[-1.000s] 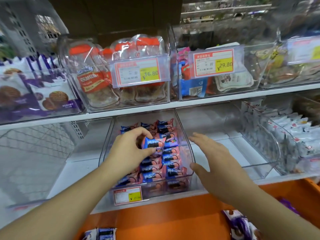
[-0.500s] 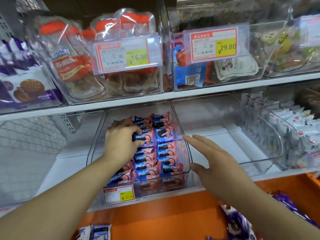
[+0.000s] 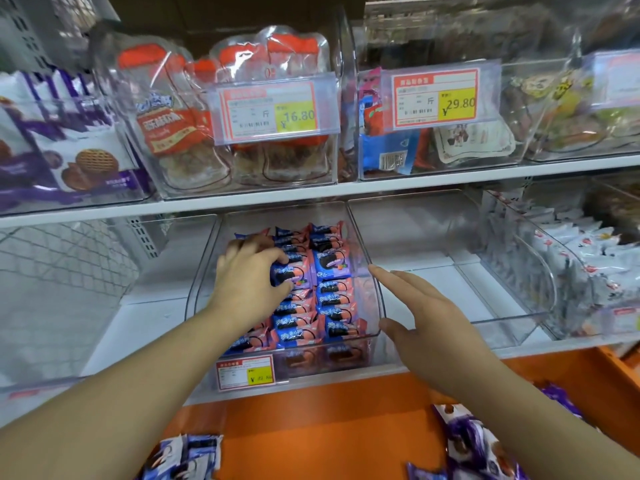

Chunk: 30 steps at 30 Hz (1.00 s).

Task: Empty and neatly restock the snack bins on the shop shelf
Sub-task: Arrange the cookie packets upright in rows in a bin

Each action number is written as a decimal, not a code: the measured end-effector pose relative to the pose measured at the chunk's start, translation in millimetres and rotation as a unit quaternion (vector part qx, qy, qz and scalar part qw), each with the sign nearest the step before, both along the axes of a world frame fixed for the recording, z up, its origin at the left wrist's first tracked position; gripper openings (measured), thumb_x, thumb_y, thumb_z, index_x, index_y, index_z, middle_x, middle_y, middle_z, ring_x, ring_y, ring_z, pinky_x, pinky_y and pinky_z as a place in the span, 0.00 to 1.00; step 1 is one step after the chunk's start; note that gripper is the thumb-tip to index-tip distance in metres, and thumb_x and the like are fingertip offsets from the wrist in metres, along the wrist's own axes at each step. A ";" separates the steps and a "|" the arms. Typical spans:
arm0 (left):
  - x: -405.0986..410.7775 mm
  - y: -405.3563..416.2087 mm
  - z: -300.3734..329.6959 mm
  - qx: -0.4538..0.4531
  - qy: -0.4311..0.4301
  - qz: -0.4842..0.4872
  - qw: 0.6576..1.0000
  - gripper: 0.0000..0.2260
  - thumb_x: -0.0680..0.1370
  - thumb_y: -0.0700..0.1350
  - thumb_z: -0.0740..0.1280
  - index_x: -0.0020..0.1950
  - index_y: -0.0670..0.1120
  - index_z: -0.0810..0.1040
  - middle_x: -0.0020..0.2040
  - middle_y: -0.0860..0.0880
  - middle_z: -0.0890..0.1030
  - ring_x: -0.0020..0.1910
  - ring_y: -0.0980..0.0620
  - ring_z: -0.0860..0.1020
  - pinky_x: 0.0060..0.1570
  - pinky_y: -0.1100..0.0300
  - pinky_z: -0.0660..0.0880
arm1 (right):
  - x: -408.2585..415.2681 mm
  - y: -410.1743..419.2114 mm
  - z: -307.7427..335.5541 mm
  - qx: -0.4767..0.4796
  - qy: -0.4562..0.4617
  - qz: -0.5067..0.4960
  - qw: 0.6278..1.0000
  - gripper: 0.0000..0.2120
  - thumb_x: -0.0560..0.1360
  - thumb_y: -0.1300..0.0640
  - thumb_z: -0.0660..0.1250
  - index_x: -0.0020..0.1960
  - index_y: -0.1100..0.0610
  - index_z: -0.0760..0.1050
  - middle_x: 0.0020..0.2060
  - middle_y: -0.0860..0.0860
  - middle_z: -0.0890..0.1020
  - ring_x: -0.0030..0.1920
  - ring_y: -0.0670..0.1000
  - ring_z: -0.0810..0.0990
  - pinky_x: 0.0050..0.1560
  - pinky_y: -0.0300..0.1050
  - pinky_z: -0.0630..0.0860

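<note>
A clear plastic bin (image 3: pixel 375 292) on the lower shelf holds several pink-and-blue snack packets (image 3: pixel 334 294) stacked in neat rows. My left hand (image 3: pixel 247 277) reaches into the bin's left side, and its curled fingers and thumb grip one packet (image 3: pixel 289 276) at the top of the left row. My right hand (image 3: pixel 427 308) hovers flat beside the bin's right wall, fingers straight, thumb close to the front right corner. A red and yellow price tag (image 3: pixel 245 372) hangs on the bin's front.
Empty clear bins stand to the right (image 3: pixel 502 327) and left (image 3: pixel 104 271) of it. A bin of white packets (image 3: pixel 595 258) is far right. The upper shelf (image 3: pixel 346 199) carries full bins. An orange tray (image 3: pixel 311 431) below holds loose purple and blue packets.
My left hand has moved the packet from above the stack down and back into the left row. The right hand stays open by the bin wall. The view has tilted down.
</note>
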<state>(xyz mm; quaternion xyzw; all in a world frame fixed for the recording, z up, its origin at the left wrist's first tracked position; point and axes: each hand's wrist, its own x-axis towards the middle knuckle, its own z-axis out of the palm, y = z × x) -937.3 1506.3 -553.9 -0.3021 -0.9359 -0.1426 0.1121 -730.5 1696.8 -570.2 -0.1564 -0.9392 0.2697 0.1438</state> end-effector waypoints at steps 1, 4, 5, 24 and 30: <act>3.2 -2.2 0.5 0.008 -0.005 -0.006 1.000 0.19 0.74 0.59 0.75 0.64 0.60 0.79 0.69 0.53 0.74 0.68 0.45 0.66 0.66 0.48 0.64 | 0.1 0.0 0.6 0.000 -0.004 -0.002 1.000 0.37 0.82 0.51 0.69 0.81 0.30 0.52 0.79 0.38 0.63 0.78 0.44 0.62 0.70 0.40 0.70; 10.7 -7.2 3.1 0.034 -0.015 -0.043 0.998 0.16 0.76 0.58 0.74 0.63 0.60 0.79 0.69 0.55 0.74 0.69 0.48 0.65 0.67 0.50 0.63 | 1.7 -4.0 4.6 -0.002 -0.007 -0.005 1.000 0.35 0.83 0.51 0.68 0.81 0.31 0.53 0.79 0.37 0.63 0.78 0.42 0.61 0.67 0.33 0.65; 12.0 -6.7 5.2 0.042 -0.020 -0.052 0.998 0.15 0.77 0.58 0.73 0.63 0.60 0.79 0.69 0.56 0.74 0.69 0.48 0.66 0.67 0.51 0.63 | 2.5 -5.3 5.2 -0.003 -0.005 -0.006 1.000 0.35 0.83 0.51 0.68 0.81 0.31 0.54 0.79 0.37 0.63 0.77 0.42 0.61 0.67 0.32 0.65; -49.3 106.0 15.7 0.012 -0.151 -0.057 0.987 0.14 0.77 0.55 0.76 0.63 0.56 0.84 0.60 0.57 0.85 0.58 0.54 0.81 0.61 0.59 0.77 | -0.6 -2.8 5.2 -0.093 0.034 -0.006 0.995 0.30 0.84 0.53 0.66 0.77 0.27 0.61 0.64 0.26 0.68 0.63 0.24 0.61 0.48 0.15 0.64; -53.1 107.8 15.7 0.016 -0.135 -0.051 0.989 0.08 0.79 0.50 0.74 0.58 0.55 0.87 0.60 0.55 0.85 0.60 0.51 0.81 0.65 0.57 0.75 | 0.9 -7.8 12.2 -0.146 0.021 0.000 0.989 0.28 0.84 0.52 0.65 0.77 0.29 0.61 0.62 0.31 0.69 0.60 0.25 0.64 0.37 0.17 0.67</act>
